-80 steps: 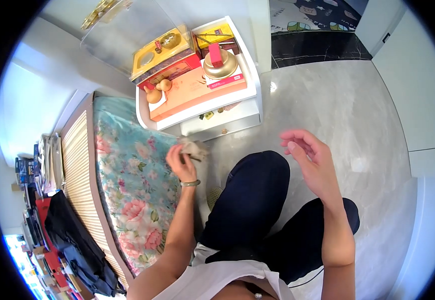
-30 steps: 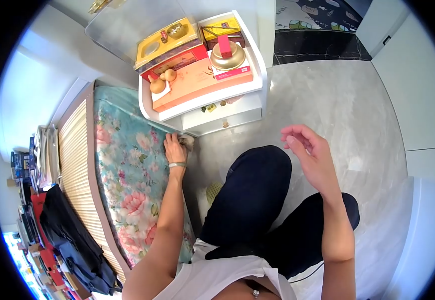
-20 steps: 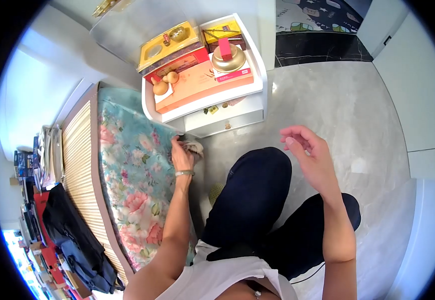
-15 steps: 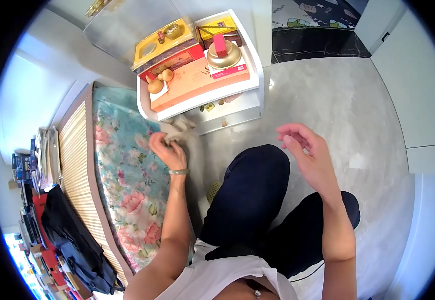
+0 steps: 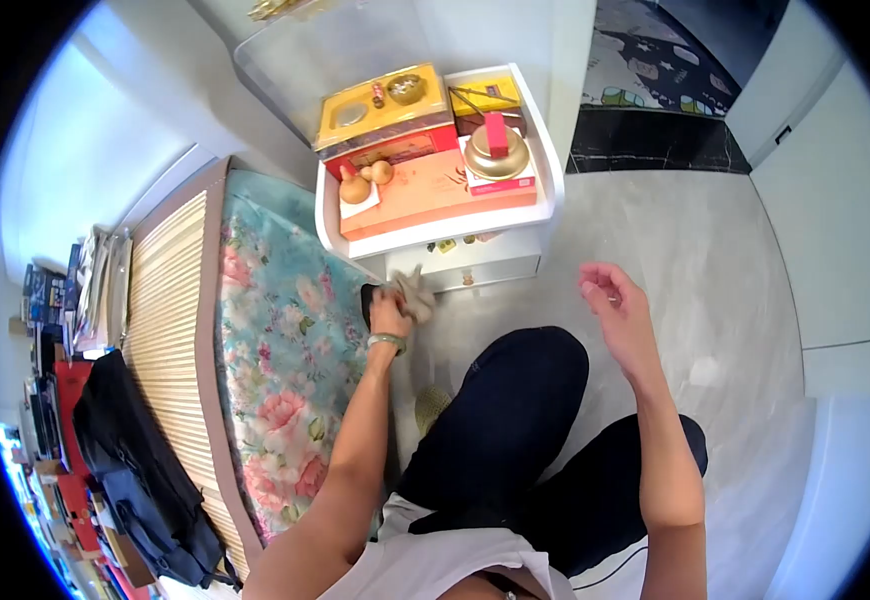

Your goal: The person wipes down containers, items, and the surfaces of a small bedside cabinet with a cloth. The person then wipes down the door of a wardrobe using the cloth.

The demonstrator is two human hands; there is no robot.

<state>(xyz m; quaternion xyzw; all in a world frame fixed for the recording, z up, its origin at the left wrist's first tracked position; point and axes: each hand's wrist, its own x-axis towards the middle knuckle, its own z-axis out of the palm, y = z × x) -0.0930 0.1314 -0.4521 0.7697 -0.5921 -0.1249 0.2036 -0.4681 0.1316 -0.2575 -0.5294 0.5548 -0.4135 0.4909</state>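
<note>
My left hand (image 5: 391, 314) reaches down beside the bed, a green bangle at its wrist. Its fingers are curled, and a dark object (image 5: 368, 304) shows right at their left side. I cannot make out what kind of thing it is. Touching or just beside this hand on the right is a pale, furry shape (image 5: 414, 294) that looks like a cat, partly hidden by the hand. My right hand (image 5: 615, 298) hangs over the grey floor with loosely bent fingers and holds nothing.
A white cabinet (image 5: 330, 225) ahead carries gourds (image 5: 365, 182), a gold bowl (image 5: 496, 152) and boxes. Its clear lid (image 5: 335, 65) stands raised. On the left lies a bed with a floral cover (image 5: 290, 350). A yellowish patterned item (image 5: 432, 408) sits by my knee.
My left hand has moved down to the pale furry shape, and the dark object has come into sight beside it. My right hand stays raised, its fingers slightly more curled. The view has shifted.
</note>
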